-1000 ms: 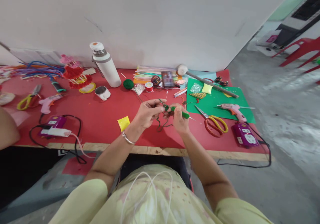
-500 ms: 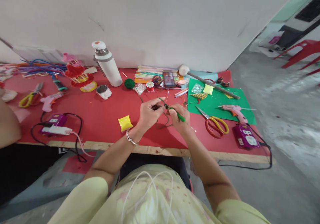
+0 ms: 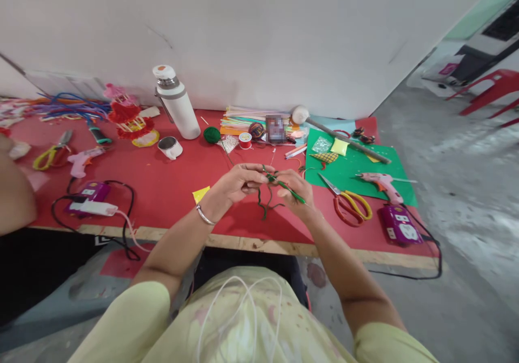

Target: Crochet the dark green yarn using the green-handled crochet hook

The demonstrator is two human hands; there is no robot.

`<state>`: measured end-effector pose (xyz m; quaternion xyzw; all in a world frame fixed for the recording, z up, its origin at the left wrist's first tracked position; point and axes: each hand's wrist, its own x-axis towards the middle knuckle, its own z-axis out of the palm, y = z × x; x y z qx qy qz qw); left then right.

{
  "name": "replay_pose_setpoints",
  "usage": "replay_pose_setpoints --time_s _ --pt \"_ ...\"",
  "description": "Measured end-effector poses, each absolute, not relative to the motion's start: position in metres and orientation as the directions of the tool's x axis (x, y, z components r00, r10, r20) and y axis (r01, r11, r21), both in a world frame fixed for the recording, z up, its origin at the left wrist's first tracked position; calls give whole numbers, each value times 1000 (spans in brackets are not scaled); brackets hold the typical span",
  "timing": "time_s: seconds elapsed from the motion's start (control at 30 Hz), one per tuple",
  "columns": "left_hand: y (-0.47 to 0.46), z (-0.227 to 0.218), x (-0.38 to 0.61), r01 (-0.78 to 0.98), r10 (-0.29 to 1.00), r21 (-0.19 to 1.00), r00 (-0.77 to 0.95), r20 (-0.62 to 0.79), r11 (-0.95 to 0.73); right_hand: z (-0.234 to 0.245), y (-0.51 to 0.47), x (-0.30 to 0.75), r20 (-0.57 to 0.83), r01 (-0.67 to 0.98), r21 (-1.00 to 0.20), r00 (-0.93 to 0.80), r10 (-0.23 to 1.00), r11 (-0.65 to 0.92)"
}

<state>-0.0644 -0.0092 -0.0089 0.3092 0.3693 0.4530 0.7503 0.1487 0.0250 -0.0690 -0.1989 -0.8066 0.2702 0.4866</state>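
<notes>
My right hand point(image 3: 295, 187) grips a green-handled crochet hook point(image 3: 292, 193), its handle slanting down to the right across the palm. Between my fingertips sits a small piece of green yarn work point(image 3: 270, 177). My left hand point(image 3: 239, 182), with a bangle at the wrist, pinches that yarn from the left side. A loose green yarn tail point(image 3: 263, 206) dangles below the hands. From the left hand the working strand runs up toward the green yarn ball point(image 3: 211, 134). The hook's tip is too small to make out.
Scissors point(image 3: 351, 206), a pink glue gun point(image 3: 383, 183) and a purple power box point(image 3: 400, 224) stand at the right. A yellow packet point(image 3: 200, 194) lies by my left wrist. Behind are a white mug point(image 3: 170, 148) and flask point(image 3: 178, 103). Another person's arm point(image 3: 14, 190) shows at far left.
My left fingers have shifted and extended on the yarn work, and my right hand has turned slightly. The green yarn tail now hangs in plainer view. My left forearm covers more of the yellow packet.
</notes>
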Motion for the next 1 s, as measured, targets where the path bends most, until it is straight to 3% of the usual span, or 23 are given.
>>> replay_pose_setpoints --time_s 0.2,0.47,0.7,0.87,1.0 --pt "-5 -11 -71 -355 906 853 324 -271 382 -57 31 160 611 82 -633 -559 561 770" --pt "-5 -7 -75 -247 912 897 288 -294 367 -50 31 172 611 161 -500 -631 478 851" --pt "-3 -3 -72 -215 903 901 302 -306 377 -42 24 177 562 117 -604 -639 526 788" --pt "-3 -3 -72 -212 880 892 361 -308 399 -32 20 179 450 0 -816 -627 636 578" --pt "-7 -6 -58 -262 895 896 370 -251 359 -48 9 163 237 -207 -968 -548 802 145"
